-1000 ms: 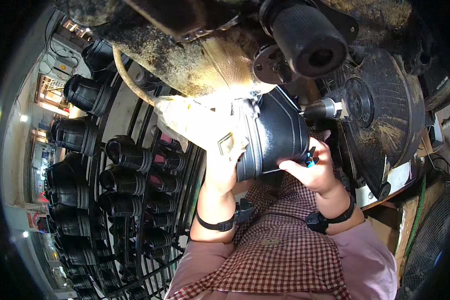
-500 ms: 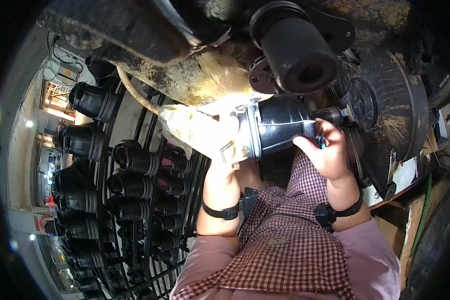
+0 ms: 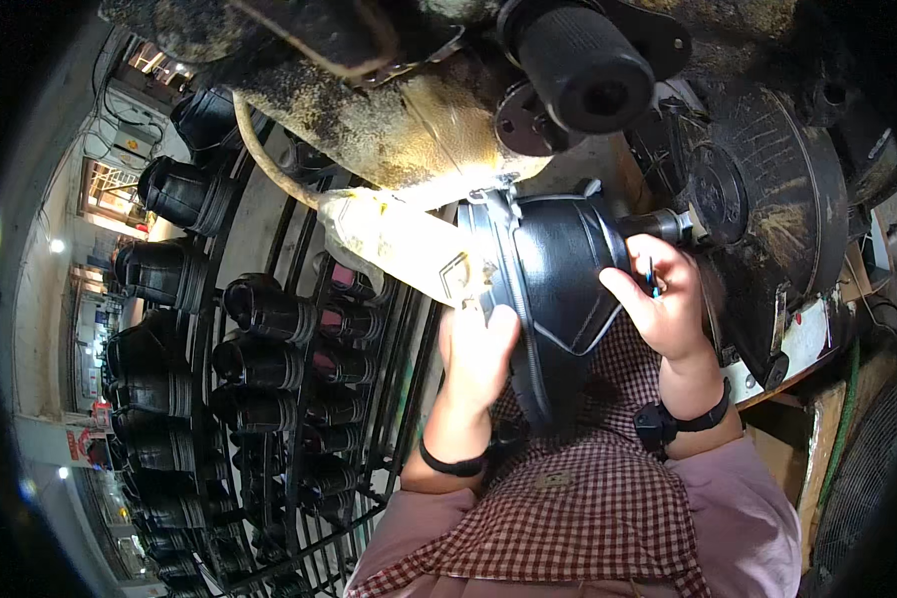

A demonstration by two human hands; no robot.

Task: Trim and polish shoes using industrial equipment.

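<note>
A black leather shoe [image 3: 563,264] with pale seam lines and a ridged sole edge lies under the bright light of a machine head [image 3: 419,140]. Its toe hangs down toward my apron. My left hand [image 3: 478,349] grips the sole side, thumb up along the edge, other fingers mostly hidden. At the shoe's opening, my right hand [image 3: 668,299] has its thumb against the upper and its fingers curled. A small blue item [image 3: 652,276], too little to name, shows among those fingers. Beside my left hand, a worn pale machine arm [image 3: 399,249] reaches to the sole edge.
Racks of black shoes [image 3: 259,359] stand on the left. A dark cylindrical machine part [image 3: 593,80] hangs above the shoe. To the right sits a large dusty wheel [image 3: 767,199], with a metal shaft [image 3: 658,226] running toward the shoe.
The shoe has turned, so its toe now swings down toward me and more of its upper shows. My left hand has shifted right and its thumb has come into view.
</note>
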